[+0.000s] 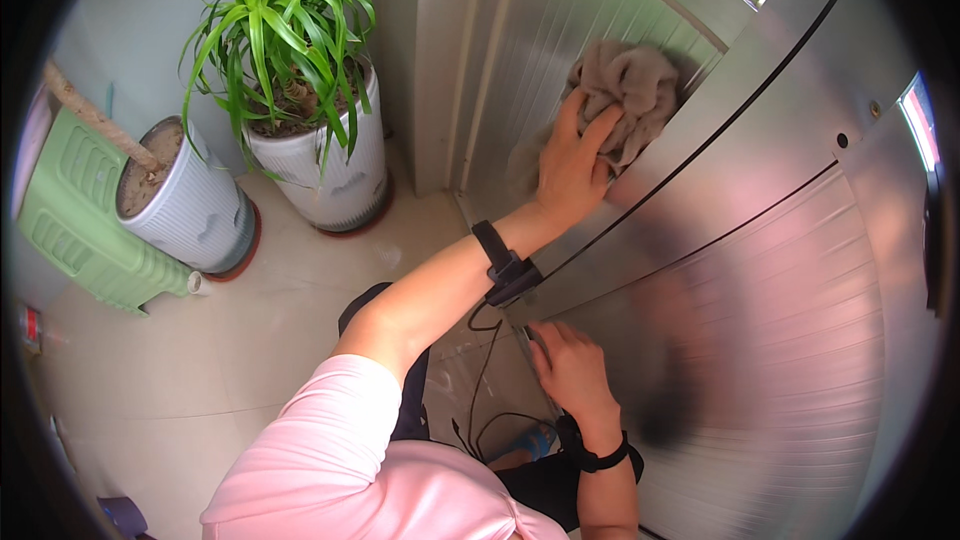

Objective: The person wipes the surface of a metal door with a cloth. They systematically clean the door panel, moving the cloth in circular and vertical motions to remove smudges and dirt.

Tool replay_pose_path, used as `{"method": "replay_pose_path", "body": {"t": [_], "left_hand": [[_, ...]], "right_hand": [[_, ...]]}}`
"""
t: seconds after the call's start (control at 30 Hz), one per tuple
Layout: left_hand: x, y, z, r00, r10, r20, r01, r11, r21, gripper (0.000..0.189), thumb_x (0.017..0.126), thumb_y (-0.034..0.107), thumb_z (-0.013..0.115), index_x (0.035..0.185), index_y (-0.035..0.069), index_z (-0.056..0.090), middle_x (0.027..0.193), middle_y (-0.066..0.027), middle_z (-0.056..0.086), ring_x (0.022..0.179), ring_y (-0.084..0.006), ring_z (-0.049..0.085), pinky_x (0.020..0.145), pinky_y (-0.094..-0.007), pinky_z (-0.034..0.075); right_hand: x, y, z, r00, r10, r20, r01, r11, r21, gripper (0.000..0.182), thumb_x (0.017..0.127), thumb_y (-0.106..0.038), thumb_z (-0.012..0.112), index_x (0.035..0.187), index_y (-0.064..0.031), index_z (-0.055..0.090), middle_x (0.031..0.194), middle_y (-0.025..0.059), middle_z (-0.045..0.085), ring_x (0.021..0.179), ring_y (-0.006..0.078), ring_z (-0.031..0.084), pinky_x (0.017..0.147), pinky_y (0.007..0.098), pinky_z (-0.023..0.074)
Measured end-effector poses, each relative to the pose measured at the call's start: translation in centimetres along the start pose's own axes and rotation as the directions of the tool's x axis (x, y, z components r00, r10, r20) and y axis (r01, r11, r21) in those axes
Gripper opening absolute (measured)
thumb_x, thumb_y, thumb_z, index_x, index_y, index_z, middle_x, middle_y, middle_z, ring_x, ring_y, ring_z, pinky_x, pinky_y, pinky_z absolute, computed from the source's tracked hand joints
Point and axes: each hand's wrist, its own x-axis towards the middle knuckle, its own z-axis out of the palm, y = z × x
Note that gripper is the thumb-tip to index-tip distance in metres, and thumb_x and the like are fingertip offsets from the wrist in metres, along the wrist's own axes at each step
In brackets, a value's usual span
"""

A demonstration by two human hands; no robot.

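Note:
My left hand point(574, 157) reaches up and presses a crumpled grey-brown cloth point(626, 94) against the ribbed panel point(540, 37) of a metal door. Part of its fingers sinks into the folds. Lower down, my right hand point(574, 367) is by the bottom edge of the shiny metal door point(780, 315), thumb apart from the fingers, with no object visible in it. Whether its fingertips touch the door is hard to tell. Each wrist wears a black strap; the left one carries a small dark device point(514, 277) with a cable.
Left of the door stand two white ribbed plant pots point(337, 172) point(199, 202) on reddish saucers, one with long green leaves. A green plastic stool point(82, 195) leans behind. Black cables point(480, 390) hang near my legs and a blue sandal point(536, 441). The floor is tiled.

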Motion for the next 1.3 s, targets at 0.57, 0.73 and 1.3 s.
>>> {"method": "replay_pose_path", "body": {"t": [0.57,0.73,1.3], "left_hand": [[-15.8,-9.2,-1.6,0.689,-0.582,0.432,0.55,0.808,0.21,0.062,0.077,-0.006,0.06,0.13,0.007,0.031,0.134,-0.0268,0.035,0.104,-0.0482,0.053,0.082,-0.0483,0.048],[-12.5,-6.0,-2.6,0.314,-0.757,0.573,0.885,0.451,0.112,0.069,0.079,-0.004,0.059,0.139,0.007,0.028,0.13,-0.0232,0.047,0.105,-0.0334,0.058,0.08,-0.0399,0.05],[-3.0,6.5,-1.7,0.999,0.015,0.052,-0.006,0.987,-0.163,0.056,0.074,-0.002,0.06,0.128,0.002,0.046,0.127,-0.0189,0.045,0.118,-0.0361,0.047,0.1,-0.039,0.038]], "right_hand": [[-2.0,-3.1,0.7,1.0,0.004,0.027,-0.003,1.0,-0.01,0.022,0.082,-0.012,0.063,0.103,-0.006,0.061,0.087,0.0111,0.063,0.081,0.0318,0.062,0.071,0.0414,0.0502],[-4.8,-1.6,1.1,0.998,0.054,-0.028,-0.054,0.998,-0.024,0.023,0.082,-0.012,0.063,0.104,-0.0064,0.061,0.085,0.0108,0.063,0.08,0.0321,0.062,0.07,0.0417,0.0503],[-7.8,3.0,4.8,0.996,0.082,-0.032,-0.086,0.987,-0.132,0.016,0.078,-0.014,0.057,0.09,-0.0027,0.059,0.083,0.0163,0.063,0.077,0.0359,0.064,0.065,0.0458,0.0517]]}}
